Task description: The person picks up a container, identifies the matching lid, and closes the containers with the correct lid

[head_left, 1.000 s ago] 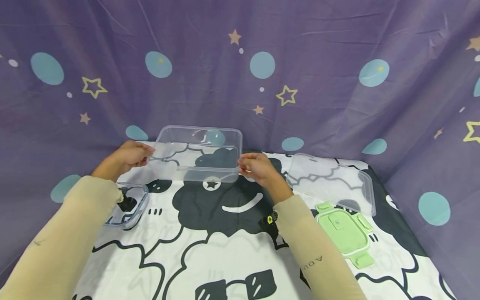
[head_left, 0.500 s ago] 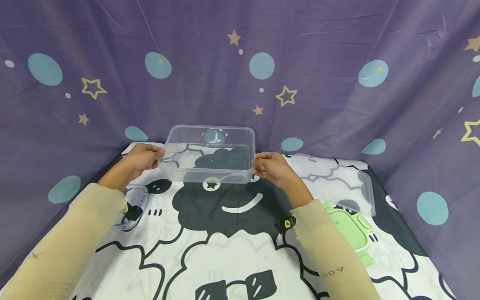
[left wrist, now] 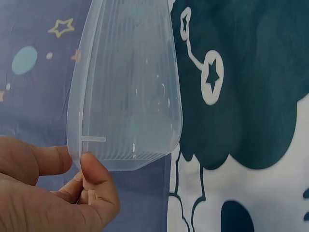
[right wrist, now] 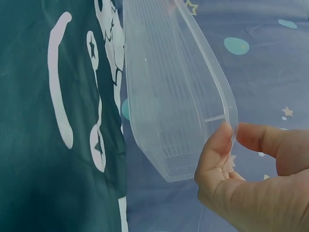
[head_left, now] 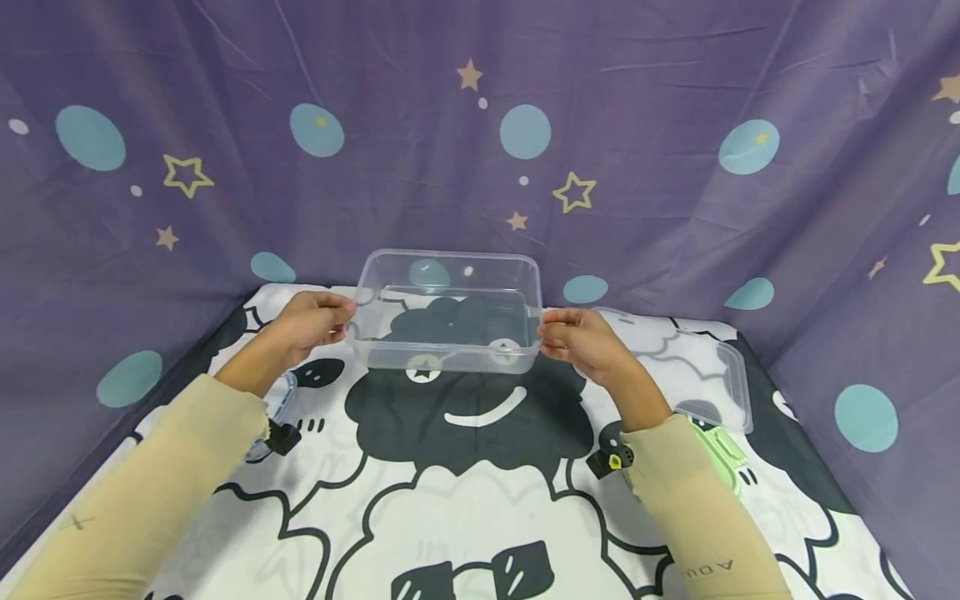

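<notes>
A clear plastic food container (head_left: 450,358), rectangular and without a lid on it, is held level at the back middle of the table in the head view. My left hand (head_left: 311,323) pinches the rim at its left end. At the opposite end my right hand (head_left: 585,342) pinches the rim between thumb and fingers. Both wrist views show the ribbed side of the container (left wrist: 130,87) with the thumb and fingers on its edge. The cloth's printed pattern shows through the clear plastic, with nothing visible inside.
A clear lid (head_left: 697,371) lies on the right of the cloth (head_left: 420,517). Partly behind my right sleeve is a green clip lid (head_left: 723,454). My left forearm half covers a glass container (head_left: 281,400). A purple curtain (head_left: 637,100) hangs behind the table.
Both hands have carried the clear container to the right along the back of the table. My right forearm now covers more of the green lid, my left forearm more of the glass container.
</notes>
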### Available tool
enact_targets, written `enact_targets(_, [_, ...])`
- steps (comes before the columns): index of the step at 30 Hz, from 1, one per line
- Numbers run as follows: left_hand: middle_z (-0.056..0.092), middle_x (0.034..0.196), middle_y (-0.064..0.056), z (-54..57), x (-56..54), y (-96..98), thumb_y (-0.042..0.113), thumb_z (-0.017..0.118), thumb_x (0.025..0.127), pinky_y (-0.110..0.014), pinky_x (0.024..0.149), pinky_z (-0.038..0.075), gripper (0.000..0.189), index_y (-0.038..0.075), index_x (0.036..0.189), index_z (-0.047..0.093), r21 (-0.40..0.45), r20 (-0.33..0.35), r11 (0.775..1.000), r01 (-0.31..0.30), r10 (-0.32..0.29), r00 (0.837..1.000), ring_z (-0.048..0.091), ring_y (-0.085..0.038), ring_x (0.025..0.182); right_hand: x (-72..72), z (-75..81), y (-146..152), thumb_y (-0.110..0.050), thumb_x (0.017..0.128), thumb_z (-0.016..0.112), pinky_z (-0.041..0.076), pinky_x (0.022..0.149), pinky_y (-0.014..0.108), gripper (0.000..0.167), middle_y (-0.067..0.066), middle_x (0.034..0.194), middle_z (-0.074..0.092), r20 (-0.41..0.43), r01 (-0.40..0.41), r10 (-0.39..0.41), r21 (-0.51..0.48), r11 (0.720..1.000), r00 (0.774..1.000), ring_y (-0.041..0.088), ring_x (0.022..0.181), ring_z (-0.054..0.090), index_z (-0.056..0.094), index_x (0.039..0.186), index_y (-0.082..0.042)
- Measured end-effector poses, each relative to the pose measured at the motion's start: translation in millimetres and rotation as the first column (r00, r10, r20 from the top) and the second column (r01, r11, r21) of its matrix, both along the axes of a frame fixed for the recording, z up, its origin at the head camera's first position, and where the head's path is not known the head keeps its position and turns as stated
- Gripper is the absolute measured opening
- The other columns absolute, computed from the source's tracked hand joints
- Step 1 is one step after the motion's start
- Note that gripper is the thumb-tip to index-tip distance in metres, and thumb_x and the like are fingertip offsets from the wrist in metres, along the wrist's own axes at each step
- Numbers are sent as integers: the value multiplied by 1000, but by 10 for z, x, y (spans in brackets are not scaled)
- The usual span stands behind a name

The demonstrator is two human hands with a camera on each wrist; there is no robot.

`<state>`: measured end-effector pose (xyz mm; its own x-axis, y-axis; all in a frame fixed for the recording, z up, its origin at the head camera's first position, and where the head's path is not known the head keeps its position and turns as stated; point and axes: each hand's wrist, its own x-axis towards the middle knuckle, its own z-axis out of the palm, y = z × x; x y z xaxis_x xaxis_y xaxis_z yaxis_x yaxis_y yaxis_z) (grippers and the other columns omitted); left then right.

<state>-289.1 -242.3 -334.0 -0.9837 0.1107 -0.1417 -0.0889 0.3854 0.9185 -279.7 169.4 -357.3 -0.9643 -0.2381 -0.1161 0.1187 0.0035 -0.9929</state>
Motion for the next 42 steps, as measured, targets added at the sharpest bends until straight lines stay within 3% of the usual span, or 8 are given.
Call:
enact_targets(8, [49, 112, -11, -71, 74, 181, 11, 49, 108, -22, 77, 53, 35, -10, 135, 50, 22, 13, 1000, -3, 3, 1000, 51, -16, 88, 104, -56, 210, 2, 102, 52, 58, 82, 27, 35, 12, 112, 54, -38, -22, 24, 53, 998, 999, 18, 96, 60, 43, 133, 16])
enact_targets(19, [52, 109, -8, -141, 149, 366, 10, 51, 106, -23, 77, 55, 32, -10, 131, 51, 57, 25, 998, 13, -14, 1000, 55, -12, 82, 220, -120, 434, 3, 100, 54, 58, 83, 28, 39, 14, 114, 54, -27, -19, 21, 77, 997, 999, 17, 94, 61, 43, 135, 17])
enact_targets(26, [52, 98, -5, -217, 185, 456, 5, 51, 104, -23, 70, 54, 33, -14, 131, 49, 96, 37, 995, 24, -27, 999, 55, -10, 75, 278, -196, 555, 3, 100, 53, 58, 83, 29, 39, 14, 111, 56, -21, -43, 45, 99, 994, 999, 16, 90, 61, 42, 134, 18])
enact_targets(34, [54, 117, -14, -306, 183, 534, 9, 52, 105, -23, 74, 56, 37, -13, 134, 50, 87, 77, 995, 46, -53, 996, 56, -10, 79, 325, -327, 631, 3, 99, 54, 59, 83, 28, 41, 13, 109, 55, 2, -44, 44, 135, 990, 999, 14, 87, 62, 40, 134, 20])
enact_targets(42, [54, 123, -19, -407, 150, 574, 10, 54, 104, -23, 75, 56, 37, -12, 134, 50, 80, 101, 996, 38, -46, 994, 58, -11, 83, 341, -387, 668, 5, 97, 53, 59, 81, 27, 41, 12, 106, 56, 3, -44, 44, 146, 988, 999, 13, 86, 61, 40, 133, 21])
